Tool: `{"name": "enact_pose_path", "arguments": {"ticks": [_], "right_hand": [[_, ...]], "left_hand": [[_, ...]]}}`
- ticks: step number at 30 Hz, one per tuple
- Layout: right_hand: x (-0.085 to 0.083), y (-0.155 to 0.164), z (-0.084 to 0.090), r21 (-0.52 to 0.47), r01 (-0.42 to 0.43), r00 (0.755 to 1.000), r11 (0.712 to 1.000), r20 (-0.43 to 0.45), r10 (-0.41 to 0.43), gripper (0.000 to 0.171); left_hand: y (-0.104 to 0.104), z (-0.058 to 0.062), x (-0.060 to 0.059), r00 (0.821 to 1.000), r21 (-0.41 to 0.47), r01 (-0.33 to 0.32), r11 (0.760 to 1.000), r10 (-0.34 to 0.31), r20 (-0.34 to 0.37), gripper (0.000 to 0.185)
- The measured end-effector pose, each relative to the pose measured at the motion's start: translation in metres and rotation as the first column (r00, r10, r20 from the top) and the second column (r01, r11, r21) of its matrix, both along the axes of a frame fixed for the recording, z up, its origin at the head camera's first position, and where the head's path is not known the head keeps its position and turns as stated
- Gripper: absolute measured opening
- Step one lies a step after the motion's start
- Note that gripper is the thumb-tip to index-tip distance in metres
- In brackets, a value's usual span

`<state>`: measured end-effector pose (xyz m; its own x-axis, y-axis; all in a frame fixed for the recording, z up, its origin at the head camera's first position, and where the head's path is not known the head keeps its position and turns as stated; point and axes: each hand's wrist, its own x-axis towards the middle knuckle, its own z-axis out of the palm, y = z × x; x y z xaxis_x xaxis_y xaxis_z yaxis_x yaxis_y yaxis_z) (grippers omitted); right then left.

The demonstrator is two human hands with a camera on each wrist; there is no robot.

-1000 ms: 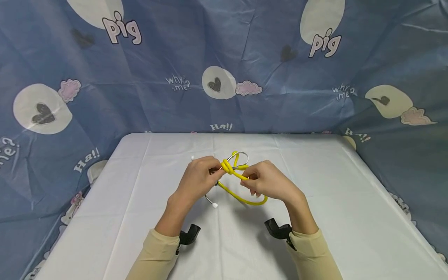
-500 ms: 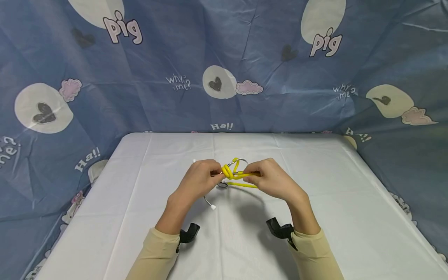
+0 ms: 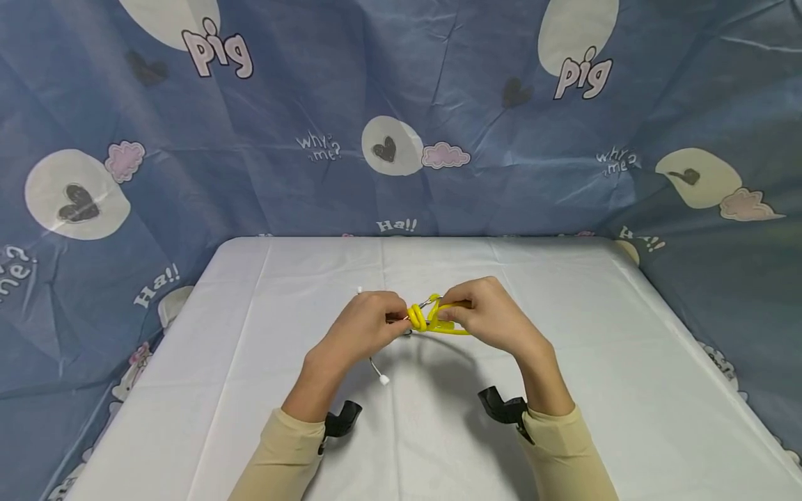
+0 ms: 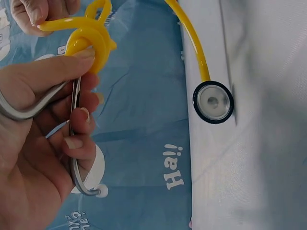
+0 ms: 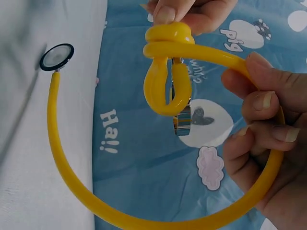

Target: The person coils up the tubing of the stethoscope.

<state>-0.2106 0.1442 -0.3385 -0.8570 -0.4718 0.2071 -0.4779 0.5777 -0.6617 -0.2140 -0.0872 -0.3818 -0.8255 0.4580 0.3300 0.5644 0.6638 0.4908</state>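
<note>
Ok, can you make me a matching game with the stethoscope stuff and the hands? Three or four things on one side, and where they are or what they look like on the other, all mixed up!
Things:
1. yellow tube
2. chest piece
3. left hand
4. right hand

What fits:
A. round, with a dark rim and a silver middle, at the tube's end
B. grips the metal ear tubes
C. tied in a knot between the hands
D. holds a curve of the yellow tube

Pairs: 1-C, 2-A, 3-B, 4-D
</note>
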Motion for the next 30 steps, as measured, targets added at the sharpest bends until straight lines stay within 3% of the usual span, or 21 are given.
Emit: {"name": "enact_pose_path", "arguments": {"ticks": [9, 22, 30], "right_hand": [[0.001, 0.004, 0.001, -0.064, 0.013, 0.997, 0.998, 0.074, -0.008, 0.008], [-0.008, 0.002, -0.007, -0.144, -0.019, 1.0, 0.989, -0.025, 0.015, 0.006], [-0.013, 0.0, -0.013, -0.205, 0.001, 1.0, 0.979, 0.002, -0.001, 0.006]], "left_hand": [[0.0, 0.003, 0.004, 0.991, 0.009, 0.101, 0.995, -0.101, 0.083, 0.011], [-0.002, 0.004, 0.006, 0.982, 0.048, 0.177, 0.983, -0.18, 0.051, 0.01], [0.0, 0.003, 0.005, 0.969, 0.086, 0.235, 0.968, -0.24, 0.056, 0.012]]}}
